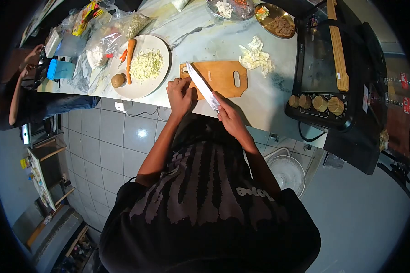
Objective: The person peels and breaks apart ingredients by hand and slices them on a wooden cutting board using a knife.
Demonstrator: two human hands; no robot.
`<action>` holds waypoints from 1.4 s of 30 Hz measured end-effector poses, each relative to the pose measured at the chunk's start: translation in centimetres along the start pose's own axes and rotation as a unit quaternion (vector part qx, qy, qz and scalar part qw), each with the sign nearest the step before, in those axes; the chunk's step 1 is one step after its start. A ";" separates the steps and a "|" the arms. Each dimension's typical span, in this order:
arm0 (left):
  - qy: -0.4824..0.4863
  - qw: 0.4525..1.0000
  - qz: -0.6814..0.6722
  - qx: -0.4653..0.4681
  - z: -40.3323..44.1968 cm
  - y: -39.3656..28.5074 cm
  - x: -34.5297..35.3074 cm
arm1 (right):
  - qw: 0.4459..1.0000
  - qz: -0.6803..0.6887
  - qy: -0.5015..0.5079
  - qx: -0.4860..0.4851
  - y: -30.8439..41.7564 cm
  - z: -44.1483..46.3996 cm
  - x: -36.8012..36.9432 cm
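Observation:
My right hand (228, 116) grips the handle of a kitchen knife (200, 84), its long blade slanting up and left across the wooden cutting board (224, 68). At the board's lower left, my left hand (181, 96) is closed with curled fingers; whatever they may hold is hidden. A small pale piece (185, 69) lies by the blade's tip, too small to name. Left of the board, a white plate (166, 48) bears chopped pale-green vegetable (146, 64), a carrot (130, 57) and a brown potato (118, 80).
Pale leafy peels (256, 57) lie right of the board. Behind them stands a bowl (271, 20) with shredded food. A black oven (321, 68) with wooden knobs occupies the right side. Plastic bags (109, 38) and a blue container (60, 69) sit left, near another person's arm (16, 98).

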State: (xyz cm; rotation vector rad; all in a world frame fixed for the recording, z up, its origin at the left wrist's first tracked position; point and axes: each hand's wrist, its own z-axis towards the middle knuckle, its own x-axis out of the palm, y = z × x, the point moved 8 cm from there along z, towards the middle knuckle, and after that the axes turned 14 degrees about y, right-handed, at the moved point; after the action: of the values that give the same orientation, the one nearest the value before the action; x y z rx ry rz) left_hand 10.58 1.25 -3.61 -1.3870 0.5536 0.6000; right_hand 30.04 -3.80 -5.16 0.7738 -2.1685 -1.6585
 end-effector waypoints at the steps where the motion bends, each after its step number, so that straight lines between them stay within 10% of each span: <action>1: 0.028 0.999 -0.033 -0.025 0.1 0.5 0.2 | 1.000 0.001 0.000 0.001 -0.1 0.1 0.0; 17: 0.001 0.999 -0.031 -0.038 0.3 0.2 0.2 | 0.945 -0.273 -0.152 -0.093 3.2 -1.4 -3.4; 36: -0.066 0.976 -0.194 -0.074 0.5 2.6 -3.3 | 0.994 -0.107 0.017 0.005 4.0 2.0 2.3; 42: -0.141 0.977 -0.039 -0.158 0.3 5.5 -11.7 | 0.984 -0.138 0.068 -0.084 6.2 7.3 5.6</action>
State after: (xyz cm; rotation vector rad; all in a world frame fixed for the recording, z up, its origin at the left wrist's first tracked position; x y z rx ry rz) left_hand -1.70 1.24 0.36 -1.5782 0.1787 0.8314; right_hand 20.11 -0.17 -1.81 1.1438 -1.8679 -1.8305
